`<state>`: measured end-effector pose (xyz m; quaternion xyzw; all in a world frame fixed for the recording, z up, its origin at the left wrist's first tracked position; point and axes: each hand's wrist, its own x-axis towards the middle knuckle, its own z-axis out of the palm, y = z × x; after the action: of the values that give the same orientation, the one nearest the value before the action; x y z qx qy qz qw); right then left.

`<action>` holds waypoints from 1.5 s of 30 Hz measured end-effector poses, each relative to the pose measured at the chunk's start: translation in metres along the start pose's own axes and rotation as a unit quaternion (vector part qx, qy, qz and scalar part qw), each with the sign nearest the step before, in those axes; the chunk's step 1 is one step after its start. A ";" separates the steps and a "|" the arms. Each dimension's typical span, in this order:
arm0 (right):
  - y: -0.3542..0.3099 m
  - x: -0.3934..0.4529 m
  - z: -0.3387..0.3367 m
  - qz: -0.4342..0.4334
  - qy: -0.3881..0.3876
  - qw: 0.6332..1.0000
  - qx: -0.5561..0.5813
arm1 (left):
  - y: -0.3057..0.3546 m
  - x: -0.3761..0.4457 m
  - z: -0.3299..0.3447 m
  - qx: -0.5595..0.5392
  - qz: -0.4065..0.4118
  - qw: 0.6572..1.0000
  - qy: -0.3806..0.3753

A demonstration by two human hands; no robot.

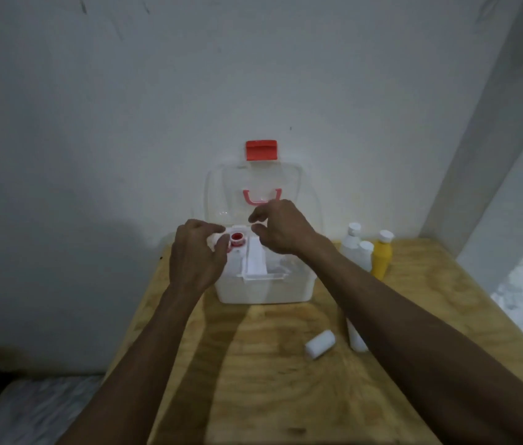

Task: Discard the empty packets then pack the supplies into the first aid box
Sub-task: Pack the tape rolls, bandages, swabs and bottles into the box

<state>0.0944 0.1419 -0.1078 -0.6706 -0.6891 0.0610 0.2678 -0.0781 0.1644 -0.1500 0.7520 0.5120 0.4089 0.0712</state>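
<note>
Packing underway — my left hand grips red-cored tape roll over open first aid box, my right hand loosely curled, empty. Gauze roll, bottles right of box left on table; no empty packets visible.

Dim overall, grey cast on the wall. Brightest at far right, daylight spilling in there. Soft arm shadows falling left and near across the wooden table; big diffuse shadow on wall at left. Mild blur throughout, fine detail mushy. Wide-angle bending at edges, corners darkened. Clear lid nearly lost against wall, faint glare spots.
</note>
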 end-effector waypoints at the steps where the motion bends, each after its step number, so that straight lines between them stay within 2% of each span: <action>1: 0.003 -0.010 -0.009 0.005 0.010 1.000 0.010 | 0.008 -0.005 -0.003 -0.012 0.010 1.000 0.011; 5: 0.022 -0.056 -0.040 0.038 0.043 0.998 0.028 | 0.041 -0.032 -0.008 -0.070 0.052 0.996 0.029; 9: 0.050 -0.105 -0.058 0.087 0.062 0.993 0.040 | 0.071 -0.065 0.003 -0.120 0.075 0.990 -0.014; 13: 0.073 -0.144 -0.056 0.149 0.058 0.987 0.034 | 0.084 -0.100 0.026 -0.116 0.082 0.984 -0.105; 15: 0.081 -0.158 -0.046 0.170 0.050 0.984 0.017 | 0.085 -0.116 0.040 -0.087 0.087 0.976 -0.178; 17: 0.083 -0.166 -0.031 0.190 0.019 0.982 0.008 | 0.084 -0.127 0.051 -0.050 0.086 0.972 -0.215; 21: 0.082 -0.175 -0.004 0.212 -0.028 0.976 -0.038 | 0.089 -0.138 0.059 -0.018 0.084 0.969 -0.232; 24: 0.082 -0.174 0.007 0.200 -0.028 0.977 -0.075 | 0.088 -0.139 0.058 -0.025 0.067 0.963 -0.261; 34: 0.082 -0.172 0.002 0.231 -0.019 0.973 -0.014 | 0.087 -0.144 0.056 -0.022 0.055 0.954 -0.294; 37: 0.073 -0.179 -0.009 0.219 -0.036 0.975 0.013 | 0.080 -0.144 0.038 -0.045 0.047 0.962 -0.266; 39: 0.058 -0.179 -0.022 0.202 -0.037 0.978 0.044 | 0.075 -0.134 0.017 -0.065 0.042 0.976 -0.202; 42: 0.028 -0.165 -0.043 0.172 -0.010 0.982 0.080 | 0.067 -0.103 -0.016 -0.069 0.008 0.992 -0.104; 45: 0.005 -0.132 -0.048 0.152 0.032 0.982 0.110 | 0.052 -0.064 -0.031 -0.049 -0.052 0.996 -0.054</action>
<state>0.1148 0.0025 -0.1067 -0.7356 -0.5594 0.1552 0.3492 -0.0716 0.0773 -0.1375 0.7411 0.5253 0.3876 0.1570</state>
